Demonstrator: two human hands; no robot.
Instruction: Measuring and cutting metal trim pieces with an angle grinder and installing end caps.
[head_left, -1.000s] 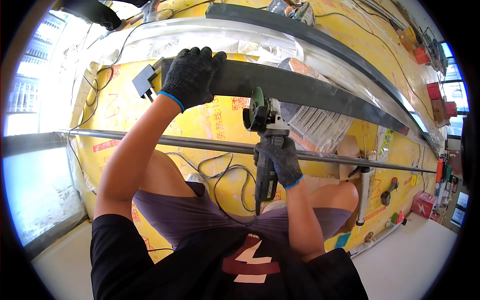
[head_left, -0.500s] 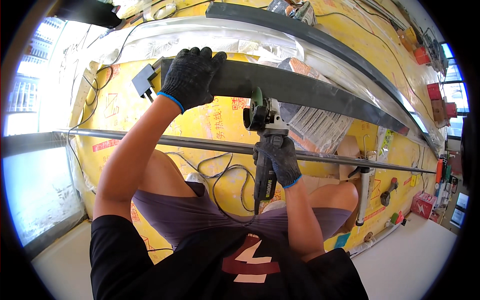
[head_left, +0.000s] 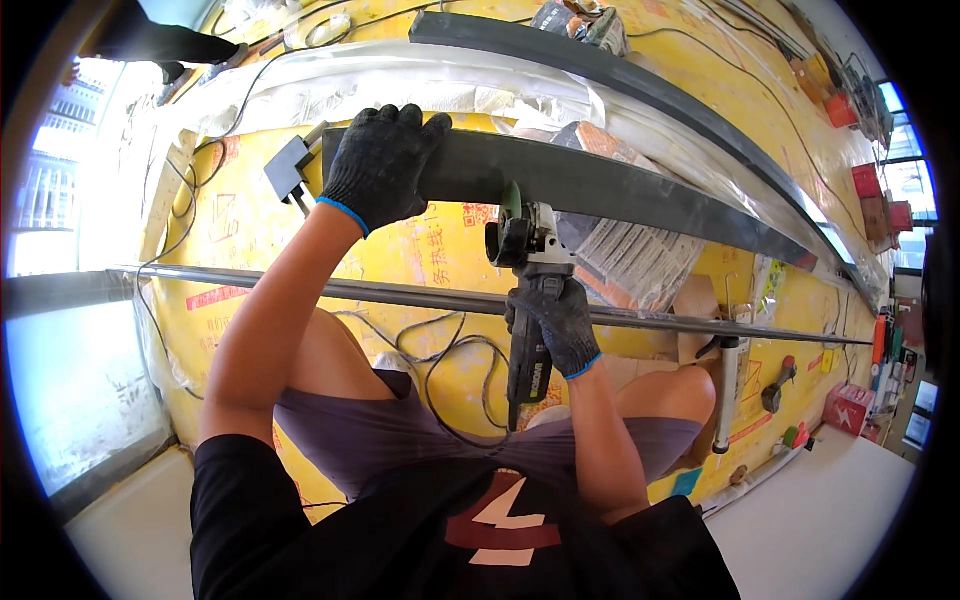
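A dark grey metal strip (head_left: pixel 560 180) lies crosswise, with my gloved left hand (head_left: pixel 380 170) gripping it near its left end. My gloved right hand (head_left: pixel 555 325) is closed round the black body of an angle grinder (head_left: pixel 525 240); its greenish disc (head_left: pixel 512 200) meets the strip's lower edge just right of my left hand, though I cannot tell whether it is cutting. A long thin metal bar (head_left: pixel 420 295) passes beneath the grinder. A grey L-shaped fitting (head_left: pixel 285 170) sits left of the strip, and a striped grey-orange bag (head_left: pixel 630 255) lies beneath the strip's middle.
Another long dark strip (head_left: pixel 620 60) lies beyond, on plastic sheeting (head_left: pixel 300 75). Cables (head_left: pixel 460 350) loop by my knees on the yellow covering. At right are a caulking gun (head_left: pixel 728 400), a drill (head_left: pixel 775 390) and boxes (head_left: pixel 845 400). Another person's legs (head_left: pixel 180 40) show at upper left.
The grinder, the strip and my left hand appear a little lower in the picture, with my grip the same. The other person's legs at upper left have shifted.
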